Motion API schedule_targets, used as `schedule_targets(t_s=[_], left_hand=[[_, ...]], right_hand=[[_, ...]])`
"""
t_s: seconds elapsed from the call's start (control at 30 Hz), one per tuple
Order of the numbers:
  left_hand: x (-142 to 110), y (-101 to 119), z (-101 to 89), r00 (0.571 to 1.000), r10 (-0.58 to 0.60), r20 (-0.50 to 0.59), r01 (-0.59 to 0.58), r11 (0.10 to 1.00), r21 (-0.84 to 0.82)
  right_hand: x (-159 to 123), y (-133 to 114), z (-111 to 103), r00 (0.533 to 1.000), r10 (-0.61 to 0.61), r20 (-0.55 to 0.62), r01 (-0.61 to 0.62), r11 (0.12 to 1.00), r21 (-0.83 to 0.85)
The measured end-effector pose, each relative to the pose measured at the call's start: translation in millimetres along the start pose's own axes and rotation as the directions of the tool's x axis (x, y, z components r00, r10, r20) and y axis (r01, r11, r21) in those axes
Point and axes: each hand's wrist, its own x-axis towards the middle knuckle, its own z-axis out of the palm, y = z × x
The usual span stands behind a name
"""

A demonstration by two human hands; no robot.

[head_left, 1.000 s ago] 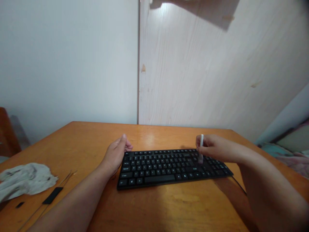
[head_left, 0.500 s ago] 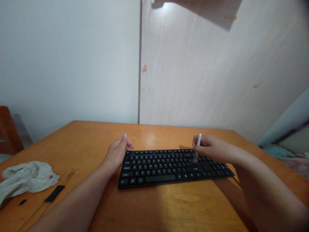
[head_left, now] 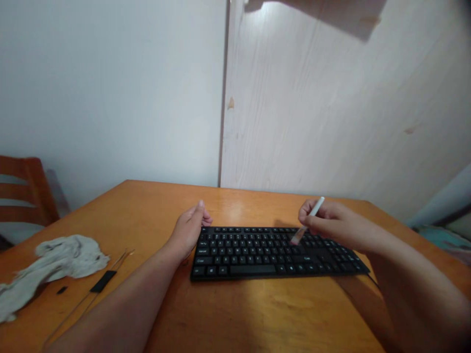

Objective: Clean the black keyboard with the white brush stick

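White brush [head_left: 314,211] pinched in right hand [head_left: 327,216], leaning more now, so looks like sweeping left over keyboard [head_left: 246,252]; can't tell grip of left hand [head_left: 190,226].

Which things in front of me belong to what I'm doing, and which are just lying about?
Apparently in use:
white-handled brush, held in your right hand
black keyboard, with your left hand at its left end

Just lying about:
crumpled pale cloth
flat black piece with thin strands
small black piece
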Motion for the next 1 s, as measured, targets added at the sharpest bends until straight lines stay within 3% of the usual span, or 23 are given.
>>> schedule_targets(t_s=[0.23, 0.7, 1.0], left_hand=[[0.1, -2.9, 3.3, 1.0, -0.005, 0.018, 0.006, 0.998, -0.058], [-2.9, 0.8, 8.2, 1.0, 0.023, -0.001, -0.023, 0.996, -0.084], [-1.3, -2.4, 7.5, 0.999, 0.041, 0.009, -0.04, 0.997, -0.068]], right_hand=[[-3.2, -19.6, 40.6, 0.997, -0.039, 0.073, 0.016, 0.955, 0.296], [12.6, -56.8, 140.0, 0.987, -0.089, 0.131, 0.005, 0.846, 0.533], [15.3, -54.6, 163.6, 0.984, -0.094, 0.151, -0.005, 0.834, 0.552]])
